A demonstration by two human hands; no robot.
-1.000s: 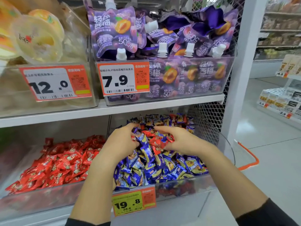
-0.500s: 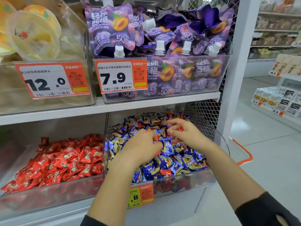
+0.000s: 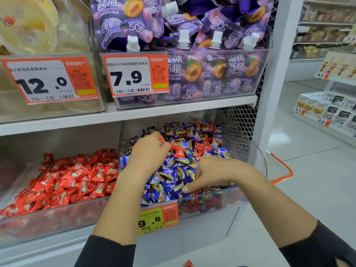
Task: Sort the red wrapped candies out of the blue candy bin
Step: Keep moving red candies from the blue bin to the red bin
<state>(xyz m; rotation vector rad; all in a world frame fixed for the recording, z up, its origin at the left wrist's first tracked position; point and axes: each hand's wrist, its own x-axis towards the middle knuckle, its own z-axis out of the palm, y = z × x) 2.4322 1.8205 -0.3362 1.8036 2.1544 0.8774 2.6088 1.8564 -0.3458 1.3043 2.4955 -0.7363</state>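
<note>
Head view: both hands in the clear blue candy bin (image 3: pixel 212 204) on lower shelf, rt of the red candy bin (image 3: pixel 57 218); left hand (image 3: pixel 148 153) has fingers curled, pinching a red wrapped candy (image 3: pixel 160 140) near the bin's middle, w/ more red candies (image 3: pixel 179 152) scattered among blue ones just rt of it. Right hand (image 3: pixel 210 172) sits nearer the front wall, fingers bent down into blue candies (image 3: pixel 169 176), can't tell if it grips any. Above: purple jelly pouches (image 3: pixel 133 22) behind a 7.9 price tag (image 3: pixel 133 74).

**Retail shop: bulk snack aisle**

White shelf (image 3: pixel 173 106) carrying clear bins; orange price tags (image 3: pixel 135 75) with barcodes clipped to the bin fronts above and below it. Further stocked shelving (image 3: pixel 327 112) stands to its right.
</note>
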